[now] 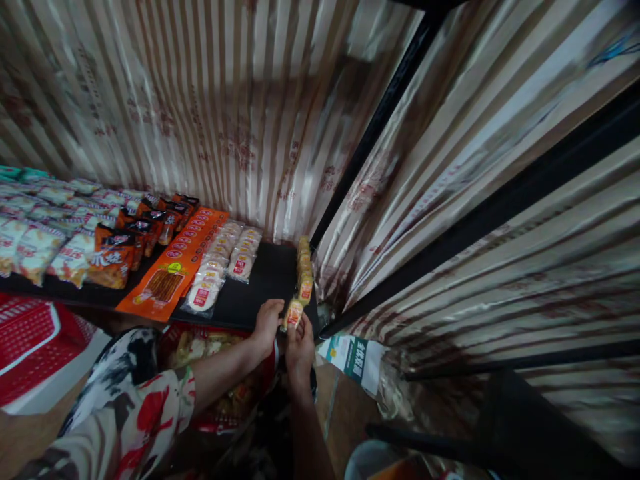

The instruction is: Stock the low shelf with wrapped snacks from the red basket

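Observation:
My right hand (300, 347) holds a small yellow snack packet (293, 313) at the front edge of a black shelf (265, 277). A row of the same yellow packets (304, 267) runs back along the shelf's right side. My left hand (267, 323) rests on the shelf's front edge just left of the held packet, fingers curled over the rim. A bare stretch of shelf lies between the yellow row and two rows of clear packets with red labels (220, 263).
Further left lie orange flat packs (175, 263), dark orange bags (135, 240) and pale snack bags (40, 227). A red basket (30, 340) sits lower left. Striped curtain hangs behind and right; black frame bars (380, 120) cross it. A printed bag (353, 357) lies below.

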The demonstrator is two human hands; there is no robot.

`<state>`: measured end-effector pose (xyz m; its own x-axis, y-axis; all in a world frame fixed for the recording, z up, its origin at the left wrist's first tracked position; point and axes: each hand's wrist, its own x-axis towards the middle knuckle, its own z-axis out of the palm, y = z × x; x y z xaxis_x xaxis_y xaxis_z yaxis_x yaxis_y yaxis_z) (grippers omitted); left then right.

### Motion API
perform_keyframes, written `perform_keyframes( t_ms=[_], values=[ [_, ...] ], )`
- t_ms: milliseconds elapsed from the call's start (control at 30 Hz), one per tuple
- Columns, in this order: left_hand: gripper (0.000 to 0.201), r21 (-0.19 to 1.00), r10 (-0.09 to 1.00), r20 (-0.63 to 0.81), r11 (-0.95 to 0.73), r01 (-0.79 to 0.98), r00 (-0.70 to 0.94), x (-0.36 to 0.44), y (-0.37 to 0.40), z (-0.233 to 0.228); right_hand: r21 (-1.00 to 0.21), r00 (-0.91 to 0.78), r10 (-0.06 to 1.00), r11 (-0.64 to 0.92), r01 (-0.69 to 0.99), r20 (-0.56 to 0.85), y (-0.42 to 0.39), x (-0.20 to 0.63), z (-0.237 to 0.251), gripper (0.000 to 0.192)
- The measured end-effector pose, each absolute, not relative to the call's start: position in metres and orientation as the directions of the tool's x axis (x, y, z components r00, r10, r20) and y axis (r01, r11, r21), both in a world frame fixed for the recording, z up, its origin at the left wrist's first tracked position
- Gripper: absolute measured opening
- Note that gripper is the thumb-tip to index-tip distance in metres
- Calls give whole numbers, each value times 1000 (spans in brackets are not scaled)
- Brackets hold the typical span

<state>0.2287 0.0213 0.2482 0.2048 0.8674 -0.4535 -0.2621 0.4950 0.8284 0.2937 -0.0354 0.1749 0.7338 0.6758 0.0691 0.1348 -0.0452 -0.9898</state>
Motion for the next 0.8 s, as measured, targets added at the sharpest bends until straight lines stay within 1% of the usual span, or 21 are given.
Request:
perform_keyframes(
  t_ms=[133,300,433,533,667,800],
  values=[
    [16,820,880,-428,474,-320,204,239,25,241,-970,758,646,-113,214,92,-32,302,178,47],
    [15,791,876,-447,481,-378,181,252,29,233,-919,777,601,-171,354,187,-25,309,176,46],
    [16,783,877,-445,478,-398,180,260,31,231,-867,769,587,-214,450,254,-20,313,171,47],
    [17,788,881,-438,473,-394,181,264,31,230,-845,771,572,-236,480,278,-18,313,169,47],
    [16,795,882,-438,470,-383,173,268,32,228,-841,779,543,-221,494,316,-15,312,169,45],
    [15,804,886,-432,464,-372,170,271,34,229,-844,789,531,-230,485,309,-11,313,170,45]
  ],
)
